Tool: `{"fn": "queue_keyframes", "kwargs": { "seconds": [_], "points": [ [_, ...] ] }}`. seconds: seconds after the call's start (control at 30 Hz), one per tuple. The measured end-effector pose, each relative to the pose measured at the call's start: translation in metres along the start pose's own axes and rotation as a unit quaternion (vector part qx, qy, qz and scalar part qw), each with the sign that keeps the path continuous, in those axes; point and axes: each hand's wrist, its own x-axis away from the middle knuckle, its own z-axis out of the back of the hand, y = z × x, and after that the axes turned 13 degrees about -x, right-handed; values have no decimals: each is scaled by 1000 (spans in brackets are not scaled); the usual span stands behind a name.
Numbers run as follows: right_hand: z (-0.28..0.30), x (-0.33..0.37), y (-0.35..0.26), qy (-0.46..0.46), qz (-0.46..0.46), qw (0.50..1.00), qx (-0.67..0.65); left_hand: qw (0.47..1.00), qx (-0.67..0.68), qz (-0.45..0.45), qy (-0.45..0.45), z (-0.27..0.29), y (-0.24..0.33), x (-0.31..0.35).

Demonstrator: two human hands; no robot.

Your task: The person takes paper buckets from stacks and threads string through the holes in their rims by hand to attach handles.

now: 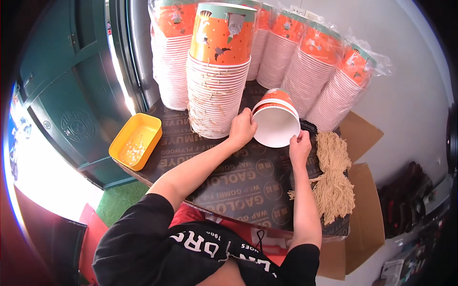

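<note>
Holding one orange-and-white paper bucket [275,121] tipped on its side on the table [238,181], we grip its rim with our left hand [242,127] and right hand [299,148], fingers closed on it. A tall unwrapped stack [217,76] stands just beside it, seemingly already strung, while a bundle of tan strings [334,176] is left near our right hand.

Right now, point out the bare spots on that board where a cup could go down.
Free: the dark board between the forearms, below the held cup, and between the yellow tray and left hand. Crowded: the back, with cup stacks, and the right edge, with the string bundle.
</note>
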Motion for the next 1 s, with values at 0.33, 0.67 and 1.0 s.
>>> {"fn": "queue_keyframes", "kwargs": {
  "seconds": [0.33,0.67,1.0],
  "points": [
    [13,16,2,-94,5,995,-44,986,21,-50,-156,36,21,8],
    [44,41,-91,-134,-180,942,-249,941,247,-22,-229,118,48,19],
    [76,66,-123,-236,-270,881,-307,898,299,119,-301,159,37,38]
  ]
}}
